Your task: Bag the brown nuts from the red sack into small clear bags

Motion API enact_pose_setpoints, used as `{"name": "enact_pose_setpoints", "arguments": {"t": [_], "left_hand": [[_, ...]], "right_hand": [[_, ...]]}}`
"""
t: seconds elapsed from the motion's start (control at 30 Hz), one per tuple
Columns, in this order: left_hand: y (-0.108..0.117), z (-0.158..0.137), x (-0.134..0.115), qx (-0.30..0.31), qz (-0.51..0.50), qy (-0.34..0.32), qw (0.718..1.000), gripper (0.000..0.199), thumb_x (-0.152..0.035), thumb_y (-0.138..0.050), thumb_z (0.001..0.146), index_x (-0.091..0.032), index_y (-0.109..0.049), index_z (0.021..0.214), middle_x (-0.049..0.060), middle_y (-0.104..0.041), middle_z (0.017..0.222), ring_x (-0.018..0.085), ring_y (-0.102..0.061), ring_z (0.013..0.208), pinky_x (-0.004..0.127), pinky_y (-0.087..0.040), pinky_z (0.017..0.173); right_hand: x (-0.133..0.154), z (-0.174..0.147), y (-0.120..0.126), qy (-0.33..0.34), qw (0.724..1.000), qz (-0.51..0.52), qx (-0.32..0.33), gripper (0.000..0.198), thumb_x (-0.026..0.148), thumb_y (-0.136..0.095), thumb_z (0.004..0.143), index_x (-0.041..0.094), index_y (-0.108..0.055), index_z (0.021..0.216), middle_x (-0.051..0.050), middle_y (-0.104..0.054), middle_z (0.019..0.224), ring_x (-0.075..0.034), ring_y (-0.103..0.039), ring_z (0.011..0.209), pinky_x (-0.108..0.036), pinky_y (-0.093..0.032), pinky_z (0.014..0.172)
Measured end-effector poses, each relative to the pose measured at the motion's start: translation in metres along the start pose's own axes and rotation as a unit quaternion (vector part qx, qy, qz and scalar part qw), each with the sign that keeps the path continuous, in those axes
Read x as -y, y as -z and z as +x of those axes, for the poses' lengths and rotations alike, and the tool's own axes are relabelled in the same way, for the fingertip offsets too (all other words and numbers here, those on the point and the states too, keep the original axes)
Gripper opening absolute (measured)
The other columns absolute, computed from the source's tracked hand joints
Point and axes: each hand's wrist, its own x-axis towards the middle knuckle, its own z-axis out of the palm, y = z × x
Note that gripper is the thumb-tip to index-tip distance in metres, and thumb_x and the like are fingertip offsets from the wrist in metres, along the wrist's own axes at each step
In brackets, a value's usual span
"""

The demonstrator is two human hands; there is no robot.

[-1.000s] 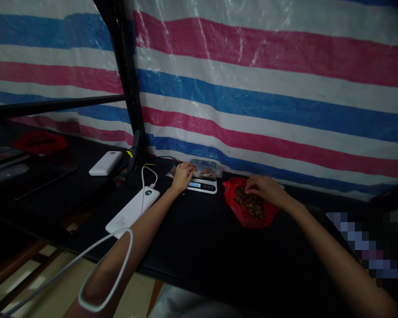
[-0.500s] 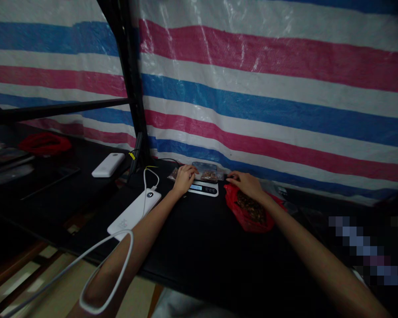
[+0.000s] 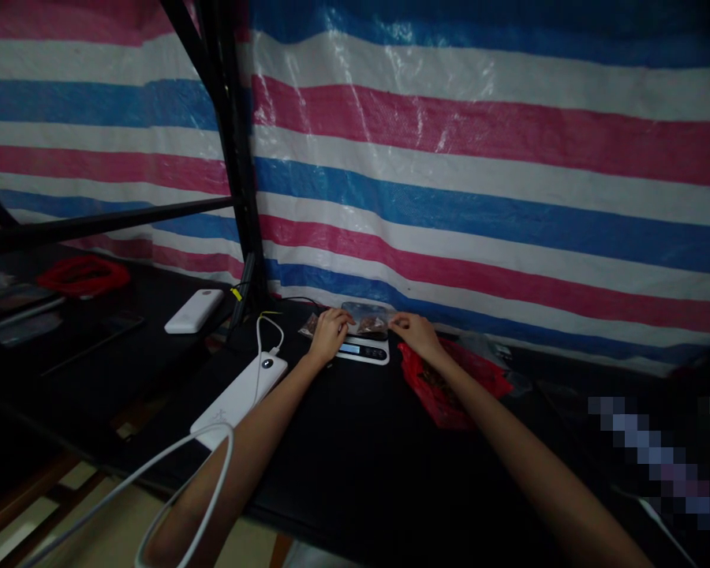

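On a white digital kitchen scale (image 3: 379,357) with a lit display lies a clear plastic bag (image 3: 371,324) holding some brownish pieces. My left hand (image 3: 330,331) is at the scale's left side, its curled fingers on the bag's left edge. From the other side, my right hand (image 3: 415,334) pinches the bag's right edge; whatever else is between those fingertips is too small to make out. Under my right wrist sits an open red plastic bag (image 3: 429,398) with dark bits inside, partly covered by the forearm. A smaller clear packet (image 3: 308,324) lies left of my left hand.
A white power bank (image 3: 242,398) with a white cable (image 3: 228,465) lies by my left forearm, the cable looping over it. Further left are another white power bank (image 3: 194,311) and a red bag (image 3: 84,275). A black metal post (image 3: 237,158) stands before the striped sheet (image 3: 479,173).
My right hand has moved left from over the red bag to the clear bag's edge. My left hand stays beside the scale. The view has tilted up slightly.
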Motion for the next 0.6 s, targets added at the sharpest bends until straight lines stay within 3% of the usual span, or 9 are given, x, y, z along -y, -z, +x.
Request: {"name": "enact_pose_setpoints", "arguments": {"t": [0.13,0.23,0.3,0.43,0.6], "left_hand": [[0.003,0.002,-0.013,-0.047,-0.074,0.004,0.996,0.022,-0.019,-0.043,0.084,-0.020,-0.061,0.097,0.004,-0.060,0.101,0.017,-0.050,0.100,0.034,-0.035,0.092],[0.002,-0.001,-0.027,-0.088,-0.192,0.033,0.977,0.029,-0.031,-0.047,0.084,-0.018,-0.057,0.108,0.006,-0.058,0.110,0.018,-0.049,0.106,0.033,-0.035,0.094],[-0.002,-0.006,-0.037,-0.045,-0.289,0.062,0.954,0.033,-0.038,-0.047,0.083,-0.016,-0.061,0.104,0.007,-0.060,0.109,0.019,-0.052,0.104,0.032,-0.038,0.091],[-0.011,-0.022,-0.053,0.085,-0.412,0.138,0.897,0.047,-0.051,-0.045,0.080,-0.011,-0.069,0.076,0.006,-0.068,0.078,0.020,-0.061,0.080,0.030,-0.044,0.078],[-0.016,-0.026,-0.057,0.105,-0.451,0.163,0.871,0.037,-0.045,-0.063,0.068,-0.013,-0.070,0.085,0.005,-0.070,0.084,0.019,-0.062,0.080,0.028,-0.044,0.079]], "right_hand": [[0.029,-0.023,0.013,0.105,0.988,-0.073,-0.086,0.020,0.030,-0.043,0.085,0.023,-0.061,0.090,-0.002,-0.063,0.079,-0.017,-0.059,0.070,-0.026,-0.039,0.061],[0.044,-0.044,0.021,0.156,0.979,-0.085,-0.098,0.023,0.030,-0.038,0.088,0.022,-0.059,0.095,-0.006,-0.059,0.094,-0.017,-0.058,0.075,-0.026,-0.040,0.063],[0.045,-0.057,0.022,0.164,0.980,-0.058,-0.092,0.022,0.030,-0.038,0.088,0.022,-0.058,0.096,-0.005,-0.056,0.096,-0.016,-0.057,0.076,-0.025,-0.041,0.064],[0.030,-0.076,0.010,0.137,0.986,0.047,-0.085,0.018,0.030,-0.041,0.088,0.022,-0.058,0.091,-0.003,-0.056,0.096,-0.015,-0.058,0.079,-0.025,-0.043,0.067],[0.007,-0.084,-0.010,0.078,0.976,0.183,-0.086,0.015,0.030,-0.046,0.085,0.022,-0.059,0.087,0.000,-0.062,0.084,-0.012,-0.058,0.058,-0.025,-0.044,0.063]]}}
